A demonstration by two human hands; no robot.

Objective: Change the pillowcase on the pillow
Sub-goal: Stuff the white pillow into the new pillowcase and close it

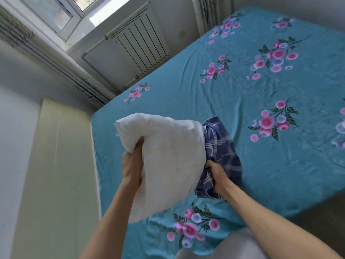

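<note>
Held above the bed point(261, 109), the white pillow point(168, 156) runs left to right, its bare end pinched in the left hand point(131, 167) while the right hand point(217, 173) grips the bunched blue plaid pillowcase point(222, 146) still on its far-right end.
</note>
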